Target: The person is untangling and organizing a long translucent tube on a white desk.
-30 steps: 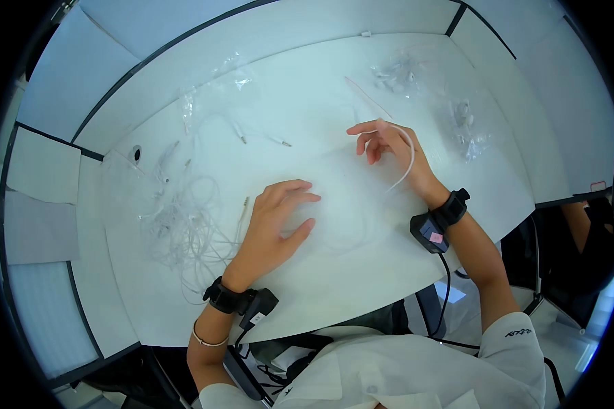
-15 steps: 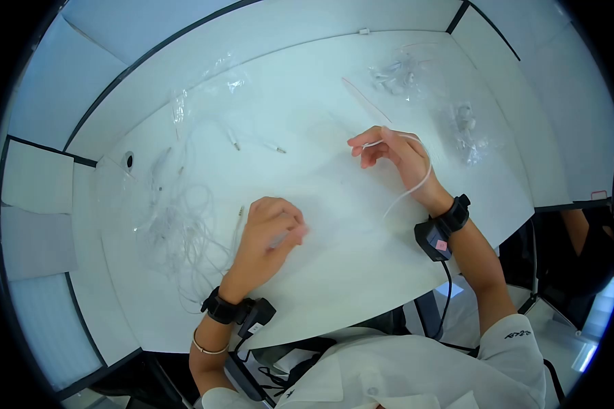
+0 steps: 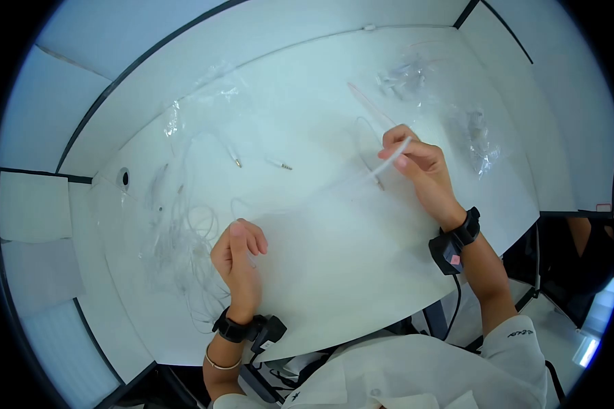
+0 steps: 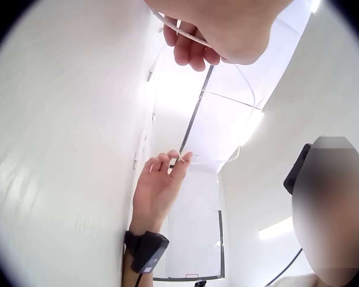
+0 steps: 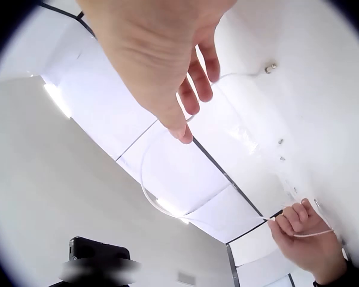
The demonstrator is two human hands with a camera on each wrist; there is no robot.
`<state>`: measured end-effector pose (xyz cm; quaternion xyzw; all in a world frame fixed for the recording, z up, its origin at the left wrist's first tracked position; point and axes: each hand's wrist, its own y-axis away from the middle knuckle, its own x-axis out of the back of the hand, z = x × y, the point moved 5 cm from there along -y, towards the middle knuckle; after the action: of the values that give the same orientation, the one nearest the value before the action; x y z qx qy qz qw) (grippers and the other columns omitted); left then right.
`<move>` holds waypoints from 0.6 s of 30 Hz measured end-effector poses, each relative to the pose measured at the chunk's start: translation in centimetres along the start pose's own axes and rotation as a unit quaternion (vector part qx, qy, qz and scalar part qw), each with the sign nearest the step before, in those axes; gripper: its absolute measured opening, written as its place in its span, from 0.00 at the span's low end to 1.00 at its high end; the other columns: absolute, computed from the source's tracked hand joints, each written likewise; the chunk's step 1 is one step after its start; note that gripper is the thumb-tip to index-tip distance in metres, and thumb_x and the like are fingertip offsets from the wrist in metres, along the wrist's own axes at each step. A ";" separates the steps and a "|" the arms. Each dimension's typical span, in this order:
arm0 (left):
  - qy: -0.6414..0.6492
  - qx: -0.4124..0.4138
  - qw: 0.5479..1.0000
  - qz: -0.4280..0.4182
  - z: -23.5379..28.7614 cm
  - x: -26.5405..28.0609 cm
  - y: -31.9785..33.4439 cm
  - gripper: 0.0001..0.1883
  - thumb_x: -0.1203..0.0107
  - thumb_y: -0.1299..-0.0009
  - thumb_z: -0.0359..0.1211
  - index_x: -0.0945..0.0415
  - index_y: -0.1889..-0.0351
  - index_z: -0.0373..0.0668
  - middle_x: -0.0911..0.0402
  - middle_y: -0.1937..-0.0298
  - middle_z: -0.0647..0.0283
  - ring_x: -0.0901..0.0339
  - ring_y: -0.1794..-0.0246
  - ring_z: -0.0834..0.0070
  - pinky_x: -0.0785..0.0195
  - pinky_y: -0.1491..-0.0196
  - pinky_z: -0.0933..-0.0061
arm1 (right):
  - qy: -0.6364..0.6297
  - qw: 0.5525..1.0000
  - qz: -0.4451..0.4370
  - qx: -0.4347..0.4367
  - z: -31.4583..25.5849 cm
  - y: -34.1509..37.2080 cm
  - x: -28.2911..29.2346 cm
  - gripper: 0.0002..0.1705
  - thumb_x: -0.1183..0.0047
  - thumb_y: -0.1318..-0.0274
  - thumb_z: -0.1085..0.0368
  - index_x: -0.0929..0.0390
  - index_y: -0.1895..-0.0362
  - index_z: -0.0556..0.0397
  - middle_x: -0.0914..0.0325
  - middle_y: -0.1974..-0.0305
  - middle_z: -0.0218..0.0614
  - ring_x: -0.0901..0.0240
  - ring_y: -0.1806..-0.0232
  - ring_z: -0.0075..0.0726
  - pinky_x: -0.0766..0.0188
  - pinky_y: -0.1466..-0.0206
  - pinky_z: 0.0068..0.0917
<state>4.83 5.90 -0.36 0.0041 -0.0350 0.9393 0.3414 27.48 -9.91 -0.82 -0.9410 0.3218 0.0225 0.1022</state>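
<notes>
A thin white cable (image 3: pixel 394 155) runs between my two hands. My right hand (image 3: pixel 423 174), at the right of the table in the head view, pinches it between thumb and fingers. From that hand a short end drops to a metal plug (image 5: pixel 269 68), seen in the right wrist view. Nearer my body and to the left, my left hand (image 3: pixel 239 262) grips another part of the cable, fingers curled. Between the hands the cable bows in a loose arc, blurred in the head view. In the left wrist view the cable (image 4: pixel 185 33) crosses the left hand's fingers.
A tangle of white cables (image 3: pixel 201 238) lies left of my left hand. Two metal-tipped plugs, one here (image 3: pixel 284 165), lie mid-table. Clear plastic bags sit at the back right, one holding cable (image 3: pixel 404 76), another nearby (image 3: pixel 482 140). Low white walls border the table.
My left hand went from spread fingers to gripping the cable and moved left, nearer my body. The right hand turned and shifted slightly right; the cable now stretches between both hands.
</notes>
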 end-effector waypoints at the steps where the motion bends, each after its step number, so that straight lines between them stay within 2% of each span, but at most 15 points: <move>1: -0.019 0.003 1.000 0.002 0.0 0.1 -0.1 0.20 0.65 0.24 0.35 0.41 0.81 0.40 0.34 0.81 0.63 0.40 0.79 0.80 0.47 0.71 0.80 | 0.001 1.000 0.004 -0.004 0.3 0.0 0.2 0.09 0.49 0.40 0.65 0.19 0.62 0.55 0.26 0.65 0.29 0.33 0.55 0.27 0.38 0.47 0.29; 4: 0.010 0.031 0.999 0.026 -0.3 0.2 -0.2 0.19 0.65 0.24 0.34 0.41 0.80 0.39 0.34 0.80 0.63 0.39 0.78 0.79 0.46 0.71 0.79 | -0.019 0.999 -0.020 -0.037 0.4 0.0 0.5 0.11 0.51 0.39 0.63 0.20 0.64 0.58 0.26 0.64 0.30 0.32 0.56 0.28 0.38 0.47 0.28; 5: 0.014 0.033 0.999 0.023 -0.4 0.3 -0.2 0.19 0.65 0.24 0.35 0.41 0.80 0.39 0.35 0.80 0.63 0.39 0.78 0.79 0.45 0.71 0.79 | -0.037 0.998 -0.027 -0.052 0.6 0.0 0.5 0.13 0.53 0.37 0.63 0.21 0.66 0.59 0.25 0.66 0.32 0.31 0.62 0.28 0.36 0.50 0.27; 8: 0.001 0.051 0.998 0.021 -0.4 0.2 -0.3 0.20 0.66 0.24 0.35 0.41 0.80 0.39 0.34 0.80 0.62 0.39 0.78 0.79 0.45 0.71 0.78 | -0.082 0.986 -0.034 -0.140 0.9 0.3 0.3 0.13 0.53 0.37 0.63 0.21 0.67 0.60 0.25 0.70 0.33 0.32 0.69 0.26 0.34 0.59 0.25; 9: -0.007 0.053 0.998 0.016 -0.4 0.2 -0.3 0.20 0.66 0.24 0.35 0.40 0.80 0.39 0.34 0.80 0.62 0.39 0.79 0.79 0.45 0.71 0.78 | -0.082 0.986 -0.030 -0.138 0.9 0.2 0.1 0.14 0.53 0.37 0.62 0.21 0.67 0.60 0.25 0.72 0.33 0.34 0.74 0.24 0.34 0.67 0.22; 13: -0.020 0.058 0.998 0.000 -0.3 -0.1 -0.4 0.20 0.65 0.24 0.36 0.39 0.80 0.38 0.33 0.80 0.61 0.37 0.79 0.78 0.45 0.72 0.78 | -0.115 0.975 -0.033 -0.185 1.0 0.2 0.7 0.15 0.54 0.37 0.61 0.21 0.66 0.60 0.25 0.73 0.33 0.34 0.74 0.23 0.35 0.70 0.21; 15: -0.027 0.062 0.998 0.002 -0.1 -0.4 -0.5 0.20 0.65 0.24 0.36 0.41 0.81 0.40 0.36 0.81 0.63 0.39 0.80 0.78 0.47 0.73 0.77 | -0.120 0.971 -0.036 -0.205 1.1 0.3 0.6 0.15 0.54 0.37 0.62 0.21 0.66 0.60 0.25 0.73 0.33 0.34 0.74 0.23 0.35 0.70 0.21; 18: -0.036 0.061 0.998 0.004 -0.1 -0.6 -0.6 0.20 0.65 0.24 0.36 0.42 0.81 0.41 0.37 0.82 0.63 0.40 0.81 0.78 0.49 0.74 0.77 | -0.086 0.977 -0.027 -0.191 1.3 0.3 0.3 0.21 0.51 0.39 0.52 0.23 0.68 0.60 0.28 0.76 0.34 0.33 0.78 0.24 0.39 0.76 0.20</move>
<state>5.67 5.99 -0.47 0.0582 0.0101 0.9402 0.3355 27.55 -10.06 -2.16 -0.9462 0.2756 0.1617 -0.0511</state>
